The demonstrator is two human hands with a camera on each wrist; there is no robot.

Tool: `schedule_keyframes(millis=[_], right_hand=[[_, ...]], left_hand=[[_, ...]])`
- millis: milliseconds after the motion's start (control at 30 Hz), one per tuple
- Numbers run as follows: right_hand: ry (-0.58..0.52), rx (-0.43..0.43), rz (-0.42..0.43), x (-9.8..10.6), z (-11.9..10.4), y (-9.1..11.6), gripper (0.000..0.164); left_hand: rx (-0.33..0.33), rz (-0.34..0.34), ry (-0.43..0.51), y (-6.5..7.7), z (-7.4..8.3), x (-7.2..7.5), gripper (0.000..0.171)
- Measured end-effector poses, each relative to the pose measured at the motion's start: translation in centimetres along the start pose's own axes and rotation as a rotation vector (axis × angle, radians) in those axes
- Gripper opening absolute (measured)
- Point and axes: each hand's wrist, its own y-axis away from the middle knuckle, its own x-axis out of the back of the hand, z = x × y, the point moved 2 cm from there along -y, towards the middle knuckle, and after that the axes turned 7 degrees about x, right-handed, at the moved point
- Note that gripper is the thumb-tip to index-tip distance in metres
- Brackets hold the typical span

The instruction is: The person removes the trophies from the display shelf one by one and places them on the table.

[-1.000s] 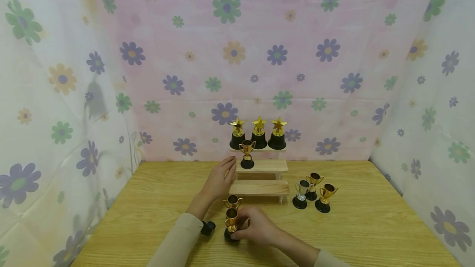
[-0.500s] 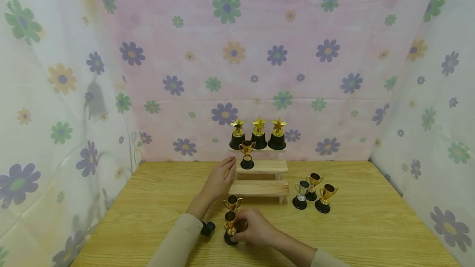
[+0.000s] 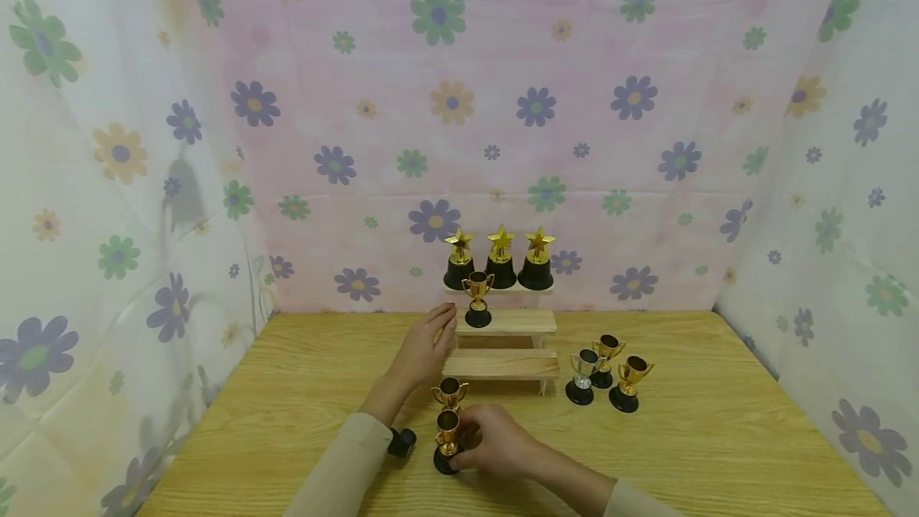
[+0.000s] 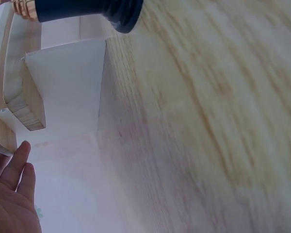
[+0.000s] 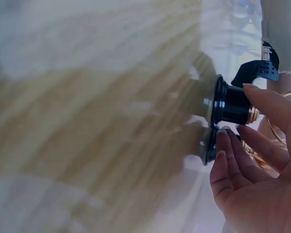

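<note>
My right hand (image 3: pixel 498 441) pinches a small gold trophy cup (image 3: pixel 447 423) by its black base (image 5: pixel 235 104), with the thumb on one side and the fingertips close by on the other. This cup stands upright at the table's near side. Just behind it is another gold trophy cup (image 3: pixel 449 391), its lower part hidden. My left hand (image 3: pixel 424 349) lies with extended fingers against the left end of a stepped wooden stand (image 3: pixel 502 363). One gold cup (image 3: pixel 478 297) stands toward the left of the middle step. Three star trophies (image 3: pixel 501 258) line the top step.
Right of the stand, on the wood-grain table (image 3: pixel 689 453), are a silver cup (image 3: pixel 583 377) and two gold cups (image 3: pixel 632 384). A black strapped device (image 3: pixel 402 443) sits at the left wrist. Flowered cloth (image 3: pixel 495 62) surrounds the table at the back and sides.
The pinched trophy cup and my right hand have shifted very slightly toward me. My left hand and the other trophies have stayed in place.
</note>
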Motion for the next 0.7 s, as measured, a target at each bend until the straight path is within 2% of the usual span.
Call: schedule_keyframes(millis=[267, 533, 700], right_hand=[[0.033, -0.041, 0.009, 1.4, -0.3, 0.5, 0.026], [0.117, 0.001, 0.031, 3.2, -0.9, 1.2, 0.034], [0.132, 0.003, 0.056, 4.5, -0.8, 1.9, 0.032]], left_hand=[[-0.012, 0.000, 0.000, -0.1, -0.1, 0.0, 0.043], [0.003, -0.010, -0.002, -0.2, -0.3, 0.0, 0.044], [-0.007, -0.009, 0.007, -0.1, -0.2, 0.0, 0.044]])
